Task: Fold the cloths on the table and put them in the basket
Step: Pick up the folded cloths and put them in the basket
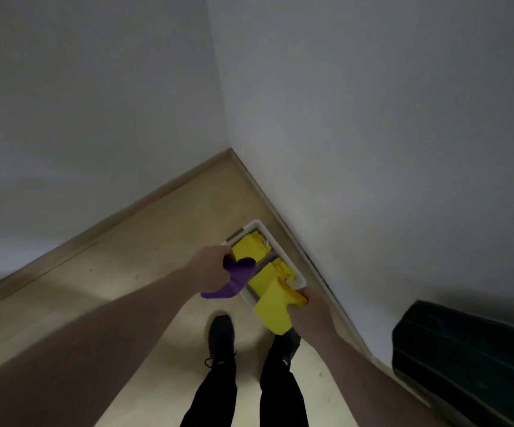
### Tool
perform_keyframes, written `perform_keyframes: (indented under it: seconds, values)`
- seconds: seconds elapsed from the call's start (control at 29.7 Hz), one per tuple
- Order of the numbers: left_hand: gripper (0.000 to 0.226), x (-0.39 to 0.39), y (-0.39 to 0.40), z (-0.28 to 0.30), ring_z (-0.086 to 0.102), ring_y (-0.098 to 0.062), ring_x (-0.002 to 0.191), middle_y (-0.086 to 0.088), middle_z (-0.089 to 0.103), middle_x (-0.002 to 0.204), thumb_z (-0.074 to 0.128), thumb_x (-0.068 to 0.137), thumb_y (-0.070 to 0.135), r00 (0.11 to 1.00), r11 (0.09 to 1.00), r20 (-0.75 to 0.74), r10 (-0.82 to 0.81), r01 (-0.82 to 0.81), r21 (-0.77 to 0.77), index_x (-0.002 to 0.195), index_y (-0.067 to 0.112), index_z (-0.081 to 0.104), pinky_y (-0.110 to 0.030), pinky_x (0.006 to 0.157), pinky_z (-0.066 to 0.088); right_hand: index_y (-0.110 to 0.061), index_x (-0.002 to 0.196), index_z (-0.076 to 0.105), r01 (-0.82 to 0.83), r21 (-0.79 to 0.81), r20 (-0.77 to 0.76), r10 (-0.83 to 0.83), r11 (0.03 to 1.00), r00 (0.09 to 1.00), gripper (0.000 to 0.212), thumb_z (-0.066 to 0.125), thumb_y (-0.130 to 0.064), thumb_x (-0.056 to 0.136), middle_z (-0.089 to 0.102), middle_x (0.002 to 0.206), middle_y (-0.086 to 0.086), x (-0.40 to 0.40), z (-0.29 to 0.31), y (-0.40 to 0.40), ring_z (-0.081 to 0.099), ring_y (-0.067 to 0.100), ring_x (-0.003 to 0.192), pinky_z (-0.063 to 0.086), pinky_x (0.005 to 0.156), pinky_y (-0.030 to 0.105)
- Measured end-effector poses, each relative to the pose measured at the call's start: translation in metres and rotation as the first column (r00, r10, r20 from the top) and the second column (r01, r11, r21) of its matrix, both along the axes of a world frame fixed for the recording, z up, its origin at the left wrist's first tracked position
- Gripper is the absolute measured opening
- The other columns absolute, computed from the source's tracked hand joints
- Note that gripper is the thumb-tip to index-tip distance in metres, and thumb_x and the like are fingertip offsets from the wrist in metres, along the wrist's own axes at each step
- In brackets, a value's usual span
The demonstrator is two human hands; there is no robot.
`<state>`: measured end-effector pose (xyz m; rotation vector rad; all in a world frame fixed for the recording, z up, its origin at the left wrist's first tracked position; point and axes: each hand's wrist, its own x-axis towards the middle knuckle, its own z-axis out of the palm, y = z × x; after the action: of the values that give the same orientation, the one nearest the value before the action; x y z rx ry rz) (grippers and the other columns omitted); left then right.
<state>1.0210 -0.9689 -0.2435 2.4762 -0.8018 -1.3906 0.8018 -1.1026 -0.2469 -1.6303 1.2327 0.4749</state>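
The left hand (211, 268) grips a purple cloth (234, 280) and the right hand (309, 312) grips a folded yellow cloth (272, 311), both over the near end of the white basket (283, 257) on the floor, which holds two folded yellow cloths (251, 246)

Your floor (144, 272) is pale wood-look, running into a wall corner. White basket (299, 277) sits on it tight in that corner. Your two black shoes (221, 335) stand just beside the basket.
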Motion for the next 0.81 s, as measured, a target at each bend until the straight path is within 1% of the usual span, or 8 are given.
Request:
perform_keyframes:
  seconds: [0.07, 0.17, 0.24, 0.3, 0.44, 0.51, 0.64, 0.81]
  values:
    - [0.031, -0.001, -0.006, -0.048, 0.061, -0.024, 0.097, -0.002, 0.063, 0.102, 0.055, 0.078, 0.005, 1.0, 1.0, -0.016, -0.021, 0.021, 0.014, 0.102, 0.024, 0.062, -0.031, 0.074, 0.046, -0.023, 0.087, 0.06, 0.019, 0.005, -0.018, -0.019, 1.0, 1.0, 0.011, 0.057, -0.012, 0.086, 0.061, 0.08, 0.0, -0.007, -0.044, 0.003, 0.057, 0.022, 0.076, 0.038, 0.055, 0.028]
    - [0.036, 0.007, -0.016, -0.09, 0.061, -0.026, 0.102, -0.002, 0.064, 0.105, 0.057, 0.078, 0.005, 0.999, 0.999, -0.019, -0.039, 0.039, 0.008, 0.109, 0.02, 0.066, -0.032, 0.079, 0.048, -0.028, 0.084, 0.058, 0.052, -0.006, 0.003, -0.052, 0.999, 0.999, 0.021, 0.056, -0.008, 0.086, 0.061, 0.078, -0.002, -0.001, -0.079, 0.0, 0.057, 0.018, 0.072, 0.037, 0.053, 0.026]
    - [0.033, 0.011, -0.022, -0.128, 0.061, -0.026, 0.1, 0.001, 0.061, 0.1, 0.059, 0.077, 0.006, 0.999, 0.999, -0.011, -0.047, 0.047, -0.004, 0.105, 0.022, 0.064, -0.03, 0.077, 0.044, -0.03, 0.084, 0.059, 0.052, -0.001, -0.016, -0.052, 0.999, 0.999, 0.024, 0.056, -0.006, 0.085, 0.062, 0.079, -0.002, 0.004, -0.116, 0.001, 0.058, 0.018, 0.073, 0.039, 0.054, 0.026]
    - [0.029, 0.013, -0.028, -0.147, 0.06, -0.025, 0.097, 0.001, 0.06, 0.098, 0.059, 0.076, 0.007, 1.0, 1.0, -0.021, -0.021, 0.021, -0.014, 0.098, 0.027, 0.06, -0.029, 0.075, 0.042, -0.025, 0.091, 0.061, 0.068, 0.005, -0.028, -0.068, 0.998, 0.997, 0.02, 0.056, -0.007, 0.083, 0.061, 0.084, 0.002, 0.011, -0.135, -0.002, 0.057, 0.021, 0.075, 0.039, 0.055, 0.028]
    - [0.028, 0.011, -0.034, -0.203, 0.062, -0.027, 0.094, 0.0, 0.063, 0.094, 0.057, 0.073, 0.011, 0.999, 1.0, -0.036, -0.02, 0.02, -0.018, 0.093, 0.031, 0.058, -0.033, 0.074, 0.048, -0.024, 0.097, 0.059, 0.096, 0.029, -0.046, -0.095, 0.995, 0.994, 0.022, 0.056, -0.008, 0.083, 0.058, 0.083, 0.0, 0.017, -0.181, -0.001, 0.055, 0.021, 0.073, 0.036, 0.055, 0.027]
    - [0.028, 0.011, -0.042, -0.225, 0.061, -0.026, 0.094, 0.0, 0.065, 0.097, 0.057, 0.075, 0.01, 0.998, 0.998, -0.029, -0.059, 0.059, -0.015, 0.096, 0.029, 0.061, -0.033, 0.075, 0.05, -0.023, 0.094, 0.058, 0.094, 0.027, -0.046, -0.093, 0.995, 0.995, 0.019, 0.056, -0.008, 0.083, 0.057, 0.08, -0.002, 0.019, -0.2, -0.001, 0.055, 0.021, 0.073, 0.038, 0.057, 0.028]
    - [0.026, 0.015, -0.058, -0.26, 0.055, -0.024, 0.091, -0.001, 0.06, 0.098, 0.057, 0.082, 0.01, 0.979, 0.979, -0.02, -0.201, 0.201, 0.022, 0.105, 0.019, 0.064, -0.032, 0.071, 0.042, -0.018, 0.084, 0.055, 0.062, 0.019, -0.059, -0.061, 0.998, 0.996, 0.011, 0.056, -0.007, 0.083, 0.059, 0.076, 0.001, 0.017, -0.232, 0.0, 0.055, 0.023, 0.07, 0.039, 0.059, 0.031]
    - [0.017, 0.02, -0.077, -0.304, 0.054, -0.021, 0.089, -0.003, 0.058, 0.1, 0.053, 0.088, 0.011, 0.946, 0.94, -0.109, -0.306, 0.319, 0.124, 0.102, 0.018, 0.061, -0.031, 0.068, 0.042, -0.025, 0.066, 0.043, 0.068, 0.098, -0.053, -0.063, 0.993, 0.997, 0.028, 0.053, -0.004, 0.081, 0.047, 0.06, -0.006, 0.022, -0.276, 0.004, 0.041, 0.018, 0.059, 0.033, 0.056, 0.032]
